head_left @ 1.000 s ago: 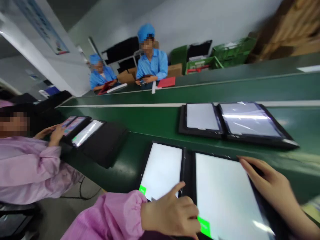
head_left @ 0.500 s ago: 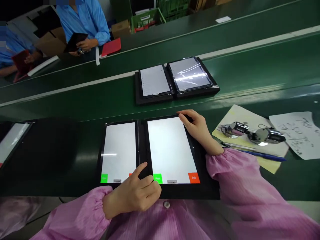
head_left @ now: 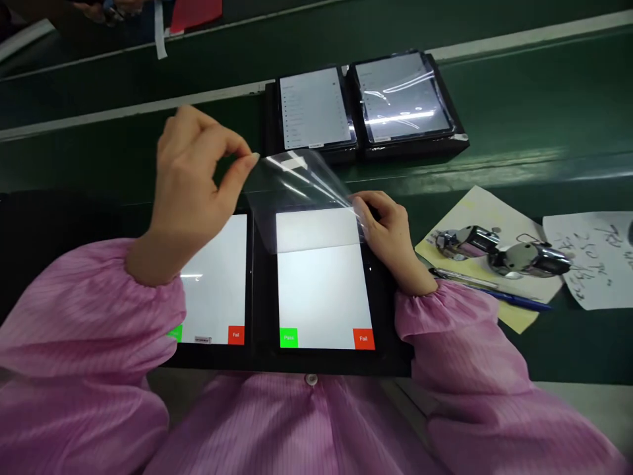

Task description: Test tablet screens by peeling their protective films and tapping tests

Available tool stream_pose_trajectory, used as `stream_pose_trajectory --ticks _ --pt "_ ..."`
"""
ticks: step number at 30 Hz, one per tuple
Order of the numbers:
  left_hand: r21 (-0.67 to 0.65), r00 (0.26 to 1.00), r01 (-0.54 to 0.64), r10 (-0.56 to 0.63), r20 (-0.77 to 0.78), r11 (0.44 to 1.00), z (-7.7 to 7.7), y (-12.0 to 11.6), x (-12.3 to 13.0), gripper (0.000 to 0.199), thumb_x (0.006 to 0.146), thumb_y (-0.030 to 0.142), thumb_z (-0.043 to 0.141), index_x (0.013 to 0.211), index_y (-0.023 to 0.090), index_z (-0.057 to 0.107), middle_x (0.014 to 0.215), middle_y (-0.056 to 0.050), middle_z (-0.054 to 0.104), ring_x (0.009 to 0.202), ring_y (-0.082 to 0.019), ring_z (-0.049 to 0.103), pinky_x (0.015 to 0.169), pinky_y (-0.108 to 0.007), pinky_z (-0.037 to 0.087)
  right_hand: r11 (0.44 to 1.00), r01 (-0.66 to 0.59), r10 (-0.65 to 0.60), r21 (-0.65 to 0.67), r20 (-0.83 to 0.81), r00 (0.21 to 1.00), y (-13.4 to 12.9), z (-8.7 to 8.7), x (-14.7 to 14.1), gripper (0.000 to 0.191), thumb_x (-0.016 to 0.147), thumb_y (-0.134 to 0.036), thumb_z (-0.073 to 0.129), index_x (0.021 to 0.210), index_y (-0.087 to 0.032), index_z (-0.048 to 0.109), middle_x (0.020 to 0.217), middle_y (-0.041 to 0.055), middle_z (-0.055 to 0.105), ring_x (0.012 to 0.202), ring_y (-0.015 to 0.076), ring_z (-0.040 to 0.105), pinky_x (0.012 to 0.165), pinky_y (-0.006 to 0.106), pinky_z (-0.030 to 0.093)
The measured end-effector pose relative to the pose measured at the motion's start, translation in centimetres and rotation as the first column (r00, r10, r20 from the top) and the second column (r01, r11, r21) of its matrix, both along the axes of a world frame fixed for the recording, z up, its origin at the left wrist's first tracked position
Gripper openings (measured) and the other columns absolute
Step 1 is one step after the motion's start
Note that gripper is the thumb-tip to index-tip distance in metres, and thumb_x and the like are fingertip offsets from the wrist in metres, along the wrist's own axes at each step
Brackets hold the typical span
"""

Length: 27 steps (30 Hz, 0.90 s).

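My left hand is raised above the two lit tablets, thumb and forefinger pinching a corner of a clear protective film. The film curls up from the upper part of the right tablet, and a small pale label shows on it. My right hand is closed about that tablet's upper right corner, beside the film's edge. White fills the tablet's screen, with a green Pass box and a red Fail box at the bottom. My left forearm and sleeve partly cover the left tablet, which shows a similar screen.
Beyond lie two more tablets on a black holder. To the right, metal clip-like pieces and pens rest on yellowish paper, near a handwritten sheet. A co-worker's hands show at the top left.
My left hand has risen from the right tablet's lower left corner, lifting the film and its label off the lower screen. The right hand stays at the upper corner. The view has tilted down.
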<state>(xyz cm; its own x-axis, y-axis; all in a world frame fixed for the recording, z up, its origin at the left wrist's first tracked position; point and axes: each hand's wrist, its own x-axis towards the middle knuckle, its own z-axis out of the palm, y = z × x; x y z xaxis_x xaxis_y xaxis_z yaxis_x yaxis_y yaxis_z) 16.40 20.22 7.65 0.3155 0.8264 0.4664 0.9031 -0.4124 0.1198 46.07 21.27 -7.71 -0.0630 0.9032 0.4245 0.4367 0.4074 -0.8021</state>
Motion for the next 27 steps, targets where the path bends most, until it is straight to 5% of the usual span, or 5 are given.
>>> stream_pose_trajectory --ticks 6,17,24,27 --pt "0.096 0.998 0.044 -0.039 -0.051 0.994 -0.6 -1.9 -1.6 0.034 0.100 0.049 0.067 0.103 0.015 0.071 0.098 -0.005 0.055 0.105 -0.024 0.060 0.098 -0.053 0.057 0.999 -0.039 0.039 -0.010 -0.025 0.999 0.3 -0.3 0.2 0.021 0.107 -0.033 0.059 0.098 -0.025 0.076 0.102 0.0039 0.075 0.099 0.0244 0.070 0.093 0.041 0.053" --pt "-0.072 0.992 -0.126 0.126 -0.008 0.989 0.4 -4.1 -1.3 0.032 0.098 0.046 0.063 0.117 0.021 0.068 0.116 -0.004 0.058 0.128 -0.032 0.059 0.123 -0.063 0.039 0.999 -0.048 0.048 -0.011 -0.051 0.998 0.4 -0.2 0.3 0.024 0.108 -0.035 0.056 0.098 -0.028 0.077 0.103 0.0015 0.077 0.099 0.0240 0.071 0.091 0.040 0.053" --pt "0.063 0.999 -0.024 0.022 0.031 0.998 0.2 -3.3 -0.4 0.021 0.100 0.039 0.066 0.095 0.019 0.069 0.095 -0.003 0.062 0.111 -0.027 0.066 0.093 -0.051 0.059 0.998 0.004 0.000 0.061 -0.054 0.999 -0.9 1.3 0.1 0.038 0.113 -0.041 0.047 0.096 -0.029 0.080 0.112 0.0025 0.077 0.111 0.0259 0.068 0.106 0.049 0.045" --pt "0.138 1.000 0.009 -0.008 -0.005 0.990 0.2 -3.5 -0.2 0.017 0.101 0.034 0.066 0.090 0.021 0.068 0.085 0.001 0.064 0.097 -0.021 0.069 0.083 -0.044 0.061 0.983 -0.150 0.153 0.104 -0.016 0.988 -2.1 3.0 0.2 0.053 0.115 -0.056 0.037 0.095 -0.033 0.081 0.129 -0.0010 0.073 0.130 0.0296 0.056 0.112 0.055 0.039"
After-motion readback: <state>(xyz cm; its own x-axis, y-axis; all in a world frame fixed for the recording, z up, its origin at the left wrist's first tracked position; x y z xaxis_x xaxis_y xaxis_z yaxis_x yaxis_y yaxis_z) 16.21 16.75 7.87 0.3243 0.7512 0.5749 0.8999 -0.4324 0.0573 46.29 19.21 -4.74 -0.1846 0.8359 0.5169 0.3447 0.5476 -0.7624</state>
